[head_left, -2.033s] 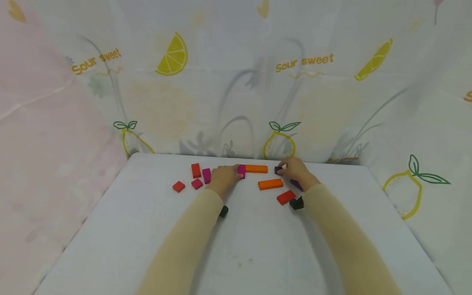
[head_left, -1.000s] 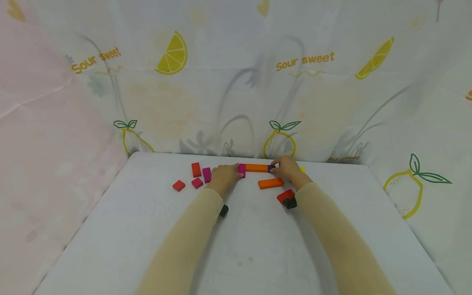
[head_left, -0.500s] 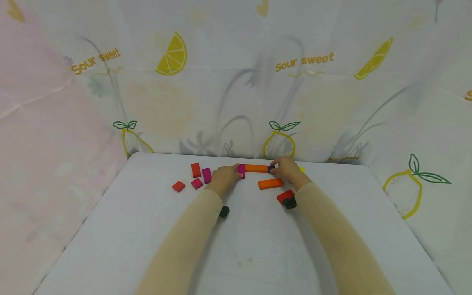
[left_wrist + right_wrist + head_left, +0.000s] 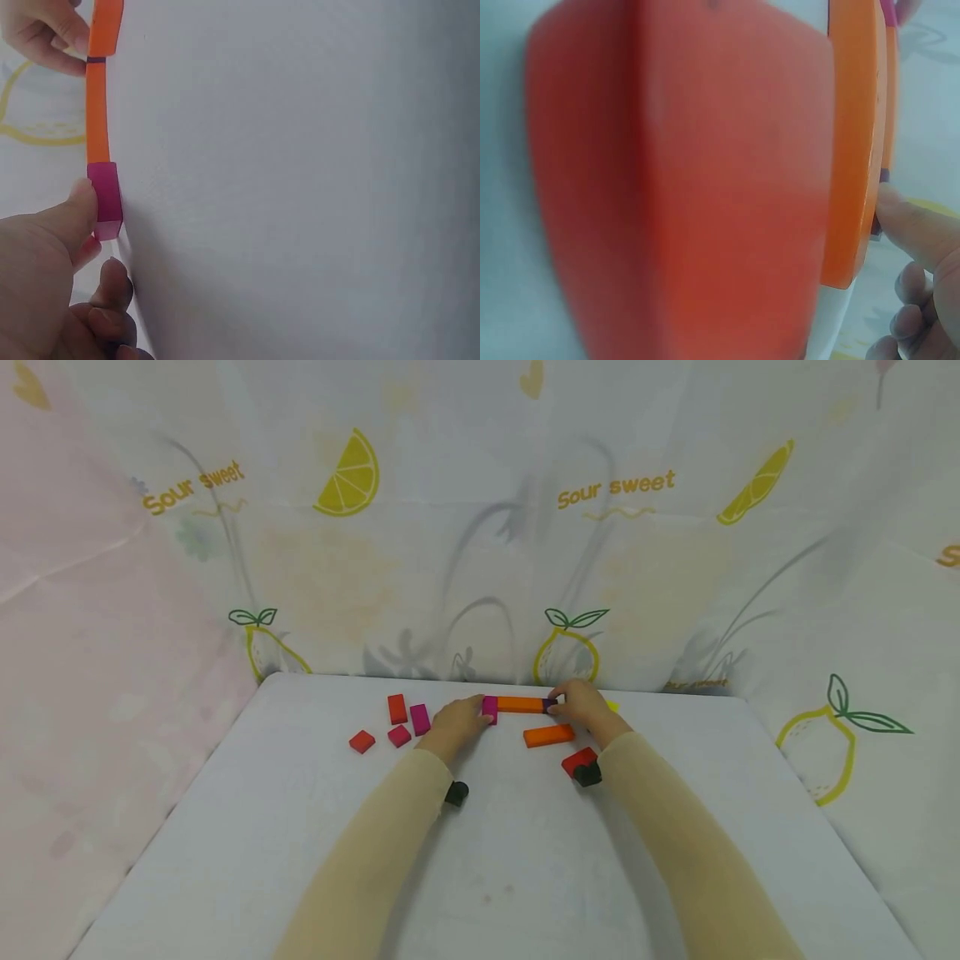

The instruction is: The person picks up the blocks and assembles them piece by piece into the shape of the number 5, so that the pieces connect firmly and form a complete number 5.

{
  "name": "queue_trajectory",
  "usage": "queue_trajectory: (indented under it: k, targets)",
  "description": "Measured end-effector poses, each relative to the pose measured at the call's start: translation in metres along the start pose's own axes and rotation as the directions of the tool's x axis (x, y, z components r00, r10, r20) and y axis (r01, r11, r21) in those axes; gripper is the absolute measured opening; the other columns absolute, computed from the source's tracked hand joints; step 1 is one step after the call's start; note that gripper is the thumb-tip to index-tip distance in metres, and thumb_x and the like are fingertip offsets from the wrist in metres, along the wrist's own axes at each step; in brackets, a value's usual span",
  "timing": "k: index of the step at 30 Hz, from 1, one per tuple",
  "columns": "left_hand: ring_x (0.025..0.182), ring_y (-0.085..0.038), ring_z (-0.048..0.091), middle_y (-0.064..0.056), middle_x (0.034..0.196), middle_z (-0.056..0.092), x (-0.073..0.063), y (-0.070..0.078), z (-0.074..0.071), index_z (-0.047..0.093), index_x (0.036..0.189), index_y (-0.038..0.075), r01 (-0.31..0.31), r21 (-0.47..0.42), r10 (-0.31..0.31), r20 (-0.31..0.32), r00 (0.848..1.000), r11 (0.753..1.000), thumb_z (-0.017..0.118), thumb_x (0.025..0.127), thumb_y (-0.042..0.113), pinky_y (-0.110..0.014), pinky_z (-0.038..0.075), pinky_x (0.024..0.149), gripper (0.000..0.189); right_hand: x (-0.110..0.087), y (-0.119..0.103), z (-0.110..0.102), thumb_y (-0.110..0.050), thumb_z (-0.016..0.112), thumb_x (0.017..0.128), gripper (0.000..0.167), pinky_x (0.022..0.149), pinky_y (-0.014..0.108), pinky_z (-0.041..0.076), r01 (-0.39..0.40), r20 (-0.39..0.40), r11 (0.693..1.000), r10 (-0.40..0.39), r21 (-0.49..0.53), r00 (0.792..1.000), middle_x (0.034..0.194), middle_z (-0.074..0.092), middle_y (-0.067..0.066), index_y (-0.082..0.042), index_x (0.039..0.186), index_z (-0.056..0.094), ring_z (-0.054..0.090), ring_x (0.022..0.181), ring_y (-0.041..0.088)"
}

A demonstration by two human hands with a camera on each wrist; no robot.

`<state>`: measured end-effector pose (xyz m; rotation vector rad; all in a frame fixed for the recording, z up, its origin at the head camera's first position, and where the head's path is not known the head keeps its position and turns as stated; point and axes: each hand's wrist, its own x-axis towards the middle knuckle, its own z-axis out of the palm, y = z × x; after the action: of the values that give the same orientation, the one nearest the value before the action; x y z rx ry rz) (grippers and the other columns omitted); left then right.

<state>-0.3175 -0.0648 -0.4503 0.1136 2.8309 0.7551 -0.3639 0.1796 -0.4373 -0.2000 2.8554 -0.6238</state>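
In the head view my left hand [image 4: 455,727] holds an upright magenta block [image 4: 490,710] at the left end of a flat orange block [image 4: 519,704]. The left wrist view has the thumb pressed along one side of that magenta block [image 4: 106,196]; other fingers are partly hidden below. At the orange block's right end, my right hand [image 4: 588,706] pinches a small dark purple block [image 4: 549,705] between thumb and fingers. Magenta, orange and purple stand in one row without visible gaps. In the right wrist view the thumb of my right hand [image 4: 934,244] rests against the purple block.
A second orange block [image 4: 548,736] lies nearer, with a red block [image 4: 579,761] by the right cuff. Left of my left hand are red [image 4: 397,709], magenta [image 4: 420,719] and smaller blocks [image 4: 362,742]. Some yellow [image 4: 612,706] shows behind the right wrist. A patterned cloth [image 4: 450,568] hangs behind.
My right hand has moved left with the dark purple block, which now meets the orange block's end. Yellow came into view behind the wrist. The left hand has stayed in place.
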Motion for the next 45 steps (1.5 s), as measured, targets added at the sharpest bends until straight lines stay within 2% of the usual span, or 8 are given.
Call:
queue_trajectory:
  k: [12, 21, 24, 27, 30, 36, 42, 45]
  targets:
    - [0.137, -0.034, 0.045, -0.016, 0.149, 0.049, 0.006, -0.002, 0.006, 0.031, 0.159, 0.022, -0.009, -0.010, 0.009, 0.016, 1.000, 1.000, 0.057, 0.101, 0.042, -0.050, 0.035, 0.113, 0.067, -0.004, 0.003, -0.002, -0.025, 0.071, 0.095, 0.038, 0.093, 0.042, 0.049, -0.038, 0.002, 0.999, 0.037, 0.034, 0.999, 0.119, 0.061, 0.014, -0.011, 0.130, 0.066, 0.054, 0.101, 0.030]
    - [0.139, -0.034, 0.041, -0.014, 0.151, 0.046, -0.010, -0.003, -0.006, 0.034, 0.157, 0.025, -0.007, -0.068, 0.007, 0.008, 1.000, 0.998, 0.058, 0.100, 0.042, -0.054, 0.035, 0.112, 0.065, -0.014, 0.002, -0.011, -0.028, 0.070, 0.096, 0.038, 0.080, 0.037, 0.050, -0.019, -0.004, 0.999, 0.019, 0.035, 1.000, 0.108, 0.060, 0.013, -0.011, 0.130, 0.067, 0.054, 0.094, 0.029]
    - [0.139, -0.033, 0.042, -0.013, 0.150, 0.047, -0.016, -0.010, -0.010, 0.037, 0.156, 0.026, -0.017, -0.065, 0.017, -0.006, 1.000, 0.998, 0.059, 0.100, 0.043, -0.053, 0.036, 0.112, 0.063, -0.018, 0.002, -0.013, -0.029, 0.070, 0.096, 0.036, 0.083, 0.038, 0.050, 0.010, -0.008, 0.999, -0.010, 0.036, 1.000, 0.108, 0.061, 0.013, -0.010, 0.126, 0.068, 0.054, 0.095, 0.029]
    - [0.135, -0.034, 0.045, -0.016, 0.146, 0.050, -0.020, -0.018, -0.014, 0.042, 0.154, 0.022, -0.064, -0.025, 0.063, -0.042, 0.997, 0.998, 0.059, 0.100, 0.041, -0.052, 0.038, 0.111, 0.060, -0.024, 0.002, -0.013, -0.028, 0.071, 0.095, 0.034, 0.086, 0.040, 0.050, 0.044, -0.009, 0.998, -0.043, 0.049, 0.999, 0.109, 0.062, 0.013, -0.009, 0.122, 0.070, 0.054, 0.097, 0.029]
    - [0.129, -0.034, 0.051, -0.018, 0.138, 0.055, -0.025, -0.027, -0.018, 0.046, 0.152, 0.019, -0.080, 0.001, 0.080, -0.068, 0.994, 0.997, 0.060, 0.100, 0.039, -0.052, 0.041, 0.107, 0.057, -0.029, 0.003, -0.013, -0.028, 0.073, 0.094, 0.033, 0.085, 0.039, 0.050, 0.081, -0.007, 0.995, -0.080, 0.053, 0.997, 0.107, 0.061, 0.012, -0.009, 0.121, 0.071, 0.053, 0.096, 0.029]
    - [0.123, -0.035, 0.054, -0.019, 0.130, 0.058, -0.039, -0.047, -0.031, 0.051, 0.147, 0.016, -0.046, 0.014, 0.047, -0.106, 0.993, 0.999, 0.063, 0.099, 0.036, -0.051, 0.046, 0.100, 0.054, -0.040, 0.005, -0.013, -0.028, 0.072, 0.093, 0.033, 0.073, 0.035, 0.045, 0.117, 0.022, 0.993, -0.117, 0.026, 0.993, 0.094, 0.058, 0.010, -0.010, 0.121, 0.071, 0.051, 0.087, 0.026]
    - [0.121, -0.037, 0.055, -0.019, 0.124, 0.062, -0.048, -0.063, -0.043, 0.053, 0.146, 0.011, -0.044, 0.022, 0.046, -0.130, 0.990, 0.999, 0.067, 0.096, 0.034, -0.052, 0.047, 0.100, 0.056, -0.048, 0.008, -0.010, -0.027, 0.072, 0.094, 0.035, 0.073, 0.032, 0.047, 0.082, 0.077, 0.996, -0.085, 0.048, 0.993, 0.098, 0.057, 0.011, -0.011, 0.125, 0.069, 0.051, 0.091, 0.026]
    - [0.118, -0.038, 0.056, -0.019, 0.126, 0.063, -0.049, -0.069, -0.046, 0.053, 0.146, 0.012, -0.019, 0.018, 0.021, -0.139, 0.990, 1.000, 0.068, 0.095, 0.035, -0.052, 0.048, 0.097, 0.058, -0.050, 0.011, -0.007, -0.026, 0.072, 0.094, 0.036, 0.071, 0.031, 0.047, 0.077, 0.080, 0.995, -0.081, 0.057, 0.993, 0.098, 0.057, 0.011, -0.011, 0.126, 0.069, 0.052, 0.090, 0.025]
